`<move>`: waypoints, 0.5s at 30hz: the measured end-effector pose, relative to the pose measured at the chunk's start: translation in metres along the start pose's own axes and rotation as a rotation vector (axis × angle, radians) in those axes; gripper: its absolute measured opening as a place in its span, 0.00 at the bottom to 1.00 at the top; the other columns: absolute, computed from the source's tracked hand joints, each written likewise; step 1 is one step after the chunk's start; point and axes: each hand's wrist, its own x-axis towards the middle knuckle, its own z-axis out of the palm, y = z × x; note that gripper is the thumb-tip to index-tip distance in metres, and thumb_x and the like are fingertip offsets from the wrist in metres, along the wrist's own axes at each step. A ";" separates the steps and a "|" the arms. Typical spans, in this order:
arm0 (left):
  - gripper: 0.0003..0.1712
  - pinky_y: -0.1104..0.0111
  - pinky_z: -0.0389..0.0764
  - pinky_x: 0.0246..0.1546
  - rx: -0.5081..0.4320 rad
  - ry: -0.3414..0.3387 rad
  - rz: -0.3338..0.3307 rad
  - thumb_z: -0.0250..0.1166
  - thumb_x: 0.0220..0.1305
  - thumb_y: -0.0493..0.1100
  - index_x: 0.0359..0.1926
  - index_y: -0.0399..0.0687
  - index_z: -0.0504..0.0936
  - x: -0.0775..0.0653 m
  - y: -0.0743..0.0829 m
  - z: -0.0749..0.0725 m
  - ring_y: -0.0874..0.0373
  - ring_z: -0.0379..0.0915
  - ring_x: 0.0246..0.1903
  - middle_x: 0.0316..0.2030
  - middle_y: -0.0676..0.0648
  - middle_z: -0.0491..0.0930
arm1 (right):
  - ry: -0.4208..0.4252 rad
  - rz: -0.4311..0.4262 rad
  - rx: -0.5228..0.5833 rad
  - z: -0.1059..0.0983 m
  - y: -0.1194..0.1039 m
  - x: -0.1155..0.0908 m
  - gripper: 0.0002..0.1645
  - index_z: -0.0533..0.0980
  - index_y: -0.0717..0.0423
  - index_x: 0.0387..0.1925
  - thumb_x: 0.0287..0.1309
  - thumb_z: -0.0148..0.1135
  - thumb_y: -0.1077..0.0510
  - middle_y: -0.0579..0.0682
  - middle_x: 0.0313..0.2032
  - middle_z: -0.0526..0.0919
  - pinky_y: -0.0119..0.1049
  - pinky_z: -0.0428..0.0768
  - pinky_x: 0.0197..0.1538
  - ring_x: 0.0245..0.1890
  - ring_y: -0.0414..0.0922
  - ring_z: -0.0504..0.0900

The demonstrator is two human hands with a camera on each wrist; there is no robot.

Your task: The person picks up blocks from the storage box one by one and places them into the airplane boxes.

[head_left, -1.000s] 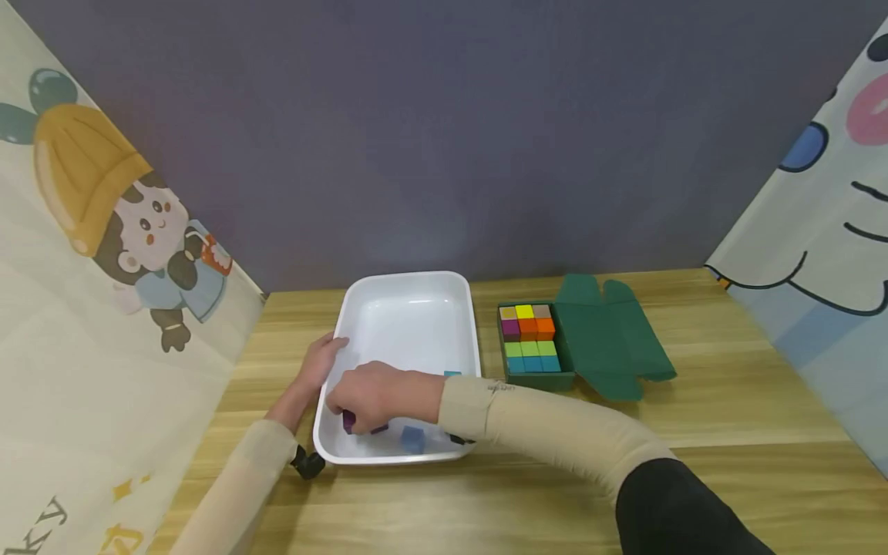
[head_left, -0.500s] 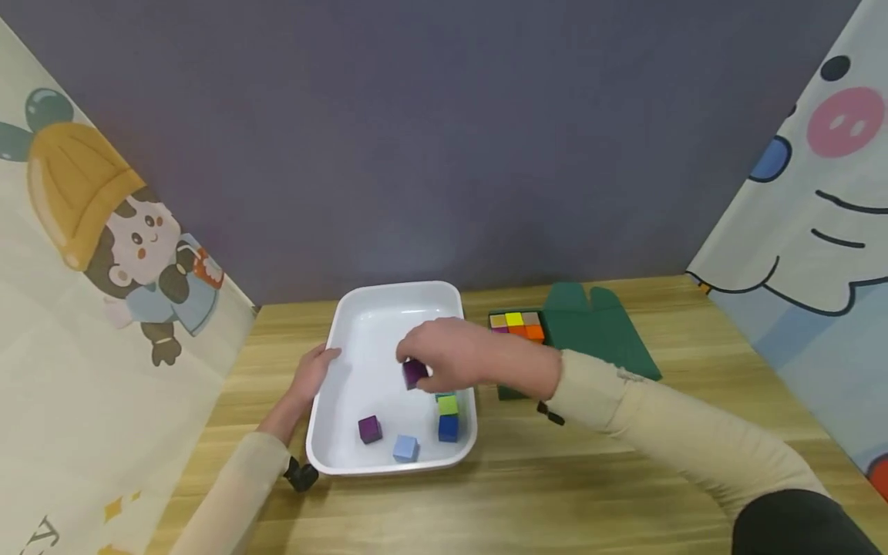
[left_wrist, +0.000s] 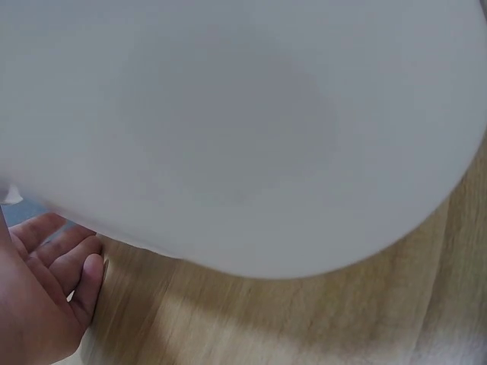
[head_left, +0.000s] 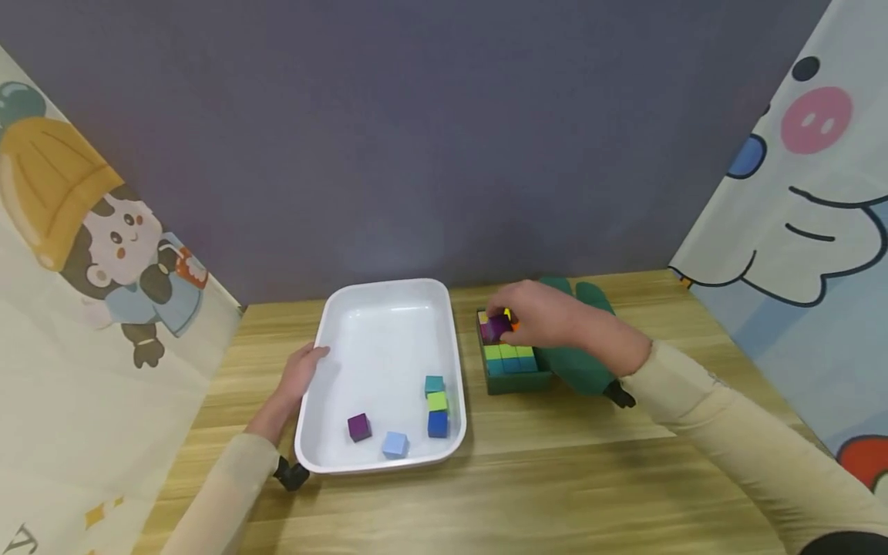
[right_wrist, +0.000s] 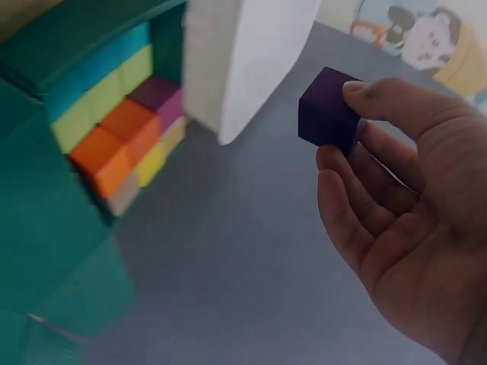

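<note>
My right hand point(head_left: 537, 314) pinches a dark purple cube point(right_wrist: 329, 110) between thumb and fingers, held above the green box point(head_left: 519, 383) in the head view. Rows of coloured cubes fill that box: teal, lime point(head_left: 509, 351), orange point(right_wrist: 129, 125), yellow and another purple one. At the left side of the white tray point(head_left: 454, 362), my left hand point(head_left: 298, 374) holds the rim, its thumb over the edge. Inside the tray lie a purple cube point(head_left: 359, 427), a light blue cube point(head_left: 395, 445), a blue cube point(head_left: 438, 424), a lime cube point(head_left: 437, 401) and a teal cube point(head_left: 434, 385).
The box's green lid point(head_left: 579, 370) lies folded open to its right, partly under the right forearm. A wooden table point(head_left: 527, 493) carries everything. Behind it rises a grey panel point(head_left: 444, 139), with printed cloths at both sides.
My right hand has lifted a purple cube out of the tray and carried it right, over the green box. The left hand stays at the tray's rim.
</note>
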 end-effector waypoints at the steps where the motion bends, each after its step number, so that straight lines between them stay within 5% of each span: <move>1: 0.35 0.57 0.85 0.38 -0.002 0.002 -0.003 0.49 0.74 0.53 0.71 0.35 0.58 0.000 0.000 0.000 0.47 0.80 0.42 0.54 0.28 0.73 | 0.002 0.002 0.006 0.002 0.005 -0.001 0.16 0.81 0.55 0.44 0.52 0.72 0.60 0.46 0.41 0.81 0.33 0.80 0.35 0.35 0.47 0.78; 15: 0.34 0.58 0.85 0.39 -0.041 0.004 0.001 0.50 0.74 0.50 0.72 0.33 0.57 -0.003 0.007 0.003 0.44 0.79 0.43 0.55 0.26 0.72 | 0.031 0.062 0.060 0.053 0.050 0.011 0.15 0.82 0.56 0.43 0.51 0.72 0.61 0.48 0.39 0.81 0.34 0.79 0.32 0.30 0.41 0.76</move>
